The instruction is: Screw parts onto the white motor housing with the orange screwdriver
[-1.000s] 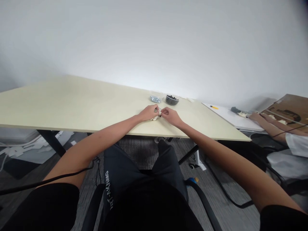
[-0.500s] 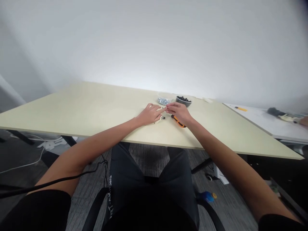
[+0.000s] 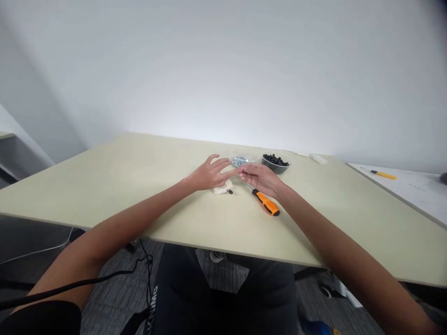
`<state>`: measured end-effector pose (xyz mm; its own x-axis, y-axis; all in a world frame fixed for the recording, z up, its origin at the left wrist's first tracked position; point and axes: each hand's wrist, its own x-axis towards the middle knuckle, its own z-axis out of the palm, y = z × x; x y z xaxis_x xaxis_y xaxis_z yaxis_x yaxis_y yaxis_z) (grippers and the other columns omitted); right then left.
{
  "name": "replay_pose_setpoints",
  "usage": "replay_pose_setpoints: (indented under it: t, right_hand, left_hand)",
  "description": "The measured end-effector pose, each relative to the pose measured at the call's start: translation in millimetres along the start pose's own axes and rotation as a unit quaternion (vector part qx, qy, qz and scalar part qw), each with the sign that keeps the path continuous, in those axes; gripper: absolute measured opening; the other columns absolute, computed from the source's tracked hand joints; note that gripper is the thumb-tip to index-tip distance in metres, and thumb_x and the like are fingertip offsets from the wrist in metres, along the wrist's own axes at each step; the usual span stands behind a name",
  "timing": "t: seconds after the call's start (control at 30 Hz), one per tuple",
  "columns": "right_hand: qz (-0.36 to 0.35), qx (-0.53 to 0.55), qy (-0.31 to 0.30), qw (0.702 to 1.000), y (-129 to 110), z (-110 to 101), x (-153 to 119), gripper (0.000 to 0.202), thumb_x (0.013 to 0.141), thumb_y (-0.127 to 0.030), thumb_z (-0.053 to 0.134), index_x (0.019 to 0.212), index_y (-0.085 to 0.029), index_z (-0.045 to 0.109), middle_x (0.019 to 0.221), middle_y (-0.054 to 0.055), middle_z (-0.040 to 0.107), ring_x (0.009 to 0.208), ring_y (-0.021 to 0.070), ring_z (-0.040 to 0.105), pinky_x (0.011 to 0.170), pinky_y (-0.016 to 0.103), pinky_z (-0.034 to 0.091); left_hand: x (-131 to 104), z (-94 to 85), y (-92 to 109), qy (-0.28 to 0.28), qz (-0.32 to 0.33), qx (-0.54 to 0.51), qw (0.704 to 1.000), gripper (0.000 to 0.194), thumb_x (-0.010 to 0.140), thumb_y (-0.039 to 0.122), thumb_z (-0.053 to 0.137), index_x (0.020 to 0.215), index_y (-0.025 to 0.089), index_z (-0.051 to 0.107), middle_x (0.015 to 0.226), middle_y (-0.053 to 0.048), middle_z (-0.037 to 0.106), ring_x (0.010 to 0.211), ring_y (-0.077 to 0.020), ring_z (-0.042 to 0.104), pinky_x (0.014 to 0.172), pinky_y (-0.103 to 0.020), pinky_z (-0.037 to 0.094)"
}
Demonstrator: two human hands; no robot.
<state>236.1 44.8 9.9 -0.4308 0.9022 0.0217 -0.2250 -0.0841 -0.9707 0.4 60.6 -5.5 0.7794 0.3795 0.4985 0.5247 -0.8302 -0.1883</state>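
Over the pale table, my left hand (image 3: 211,174) has its fingers spread, the index finger reaching to the fingertips of my right hand. My right hand (image 3: 260,177) is closed in a pinch at that fingertip; anything between the fingers is too small to make out. Beneath my left hand lies a small white piece (image 3: 222,188) with a dark tip. An orange and black screwdriver (image 3: 267,203) rests below my right hand, its shaft partly hidden. Just behind the hands are a clear container of silvery bits (image 3: 239,161) and a bowl of black pieces (image 3: 275,163).
A white piece (image 3: 318,159) lies near the wall at the table's back edge. On a white surface at the right is a yellow and black cutter (image 3: 383,175). A black cable (image 3: 84,282) crosses my left arm.
The view has shifted, and the table things look closer. My left hand has lifted and spread its fingers, uncovering more of the white piece. More of the screwdriver shows.
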Motion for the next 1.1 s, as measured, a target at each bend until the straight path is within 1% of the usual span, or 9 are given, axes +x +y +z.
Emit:
replay_pose_setpoints:
  t: [0.07,0.13,0.23,0.3,0.4,0.53,0.67,0.9,1.1]
  right_hand:
    - [-0.004,0.005,0.001,1.0,-1.3,1.6,-1.2,0.018,0.076,-0.023,0.072,0.09,-0.012,0.067,0.086,0.006,0.065,0.08,0.0104,0.063,0.084,0.023,0.053]
    - [-0.021,0.001,0.006,1.0,-0.3,5.4,-6.0,0.018,0.076,-0.025,0.073,0.089,-0.013,0.067,0.085,0.005,0.065,0.08,0.0108,0.063,0.084,0.024,0.053]
    - [-0.053,-0.015,0.019,0.998,1.8,14.0,-17.9,0.02,0.077,-0.028,0.073,0.093,-0.018,0.068,0.085,0.004,0.065,0.078,0.011,0.063,0.084,0.028,0.054]
    - [-0.055,-0.019,0.021,0.998,2.2,19.1,-25.5,0.018,0.077,-0.029,0.073,0.092,-0.019,0.068,0.087,0.003,0.066,0.077,0.0107,0.063,0.081,0.028,0.054]
    - [-0.032,-0.006,0.014,0.999,2.5,22.3,-32.4,0.015,0.077,-0.029,0.073,0.088,-0.019,0.069,0.086,0.003,0.065,0.073,0.0098,0.062,0.079,0.027,0.055]
    - [-0.01,0.017,0.001,1.0,4.1,20.2,-34.9,0.014,0.076,-0.027,0.074,0.087,-0.02,0.069,0.082,0.003,0.065,0.072,0.0101,0.063,0.079,0.027,0.055]
    - [-0.005,0.017,-0.019,1.0,5.6,16.1,-35.3,0.013,0.076,-0.026,0.074,0.084,-0.018,0.068,0.08,0.003,0.066,0.073,0.0114,0.065,0.079,0.028,0.056]
    - [0.029,0.005,-0.056,0.998,3.1,12.7,-37.2,0.013,0.076,-0.024,0.074,0.082,-0.016,0.066,0.078,0.005,0.066,0.073,0.0128,0.065,0.077,0.029,0.057]
    - [0.026,0.02,-0.054,0.998,3.1,13.9,-37.3,0.01,0.076,-0.022,0.073,0.083,-0.015,0.069,0.078,0.004,0.066,0.074,0.012,0.066,0.078,0.027,0.057]
  left_hand:
    - [0.0,3.4,-1.0,0.011,0.007,0.012,1.0,0.056,0.088,0.022,0.048,0.143,0.031,0.041,0.14,-0.013,0.05,0.132,-0.0281,0.044,0.111,-0.05,0.02]
    - [-2.5,7.8,3.7,0.036,0.008,0.006,0.999,0.054,0.091,0.024,0.044,0.144,0.03,0.038,0.139,-0.014,0.051,0.131,-0.0274,0.045,0.109,-0.05,0.021]
    - [-9.4,11.0,16.8,0.056,-0.009,-0.054,0.997,0.05,0.094,0.026,0.041,0.144,0.029,0.038,0.14,-0.012,0.051,0.131,-0.0241,0.045,0.109,-0.046,0.025]
    - [-13.6,9.3,24.9,0.054,-0.018,-0.079,0.995,0.051,0.095,0.027,0.04,0.145,0.031,0.036,0.141,-0.01,0.05,0.131,-0.0221,0.045,0.109,-0.044,0.026]
    - [-16.9,3.4,30.5,0.044,-0.017,-0.078,0.996,0.053,0.093,0.024,0.043,0.144,0.034,0.036,0.143,-0.009,0.048,0.131,-0.0218,0.045,0.11,-0.044,0.024]
    - [-17.3,-1.5,27.4,0.031,-0.004,-0.069,0.997,0.055,0.09,0.019,0.046,0.141,0.039,0.04,0.144,-0.006,0.047,0.132,-0.0247,0.045,0.111,-0.046,0.021]
    - [-18.0,-1.5,21.6,0.028,0.029,-0.06,0.997,0.054,0.089,0.02,0.049,0.138,0.04,0.043,0.144,-0.007,0.046,0.132,-0.0267,0.045,0.111,-0.048,0.018]
    - [-20.3,-2.6,20.1,-0.014,0.036,-0.053,0.998,0.047,0.089,0.021,0.051,0.133,0.04,0.049,0.147,-0.005,0.044,0.135,-0.0251,0.041,0.112,-0.048,0.015]
    - [-19.3,-2.6,20.7,0.035,0.062,-0.043,0.997,0.049,0.089,0.02,0.05,0.134,0.039,0.046,0.143,-0.006,0.048,0.13,-0.0251,0.046,0.11,-0.047,0.019]
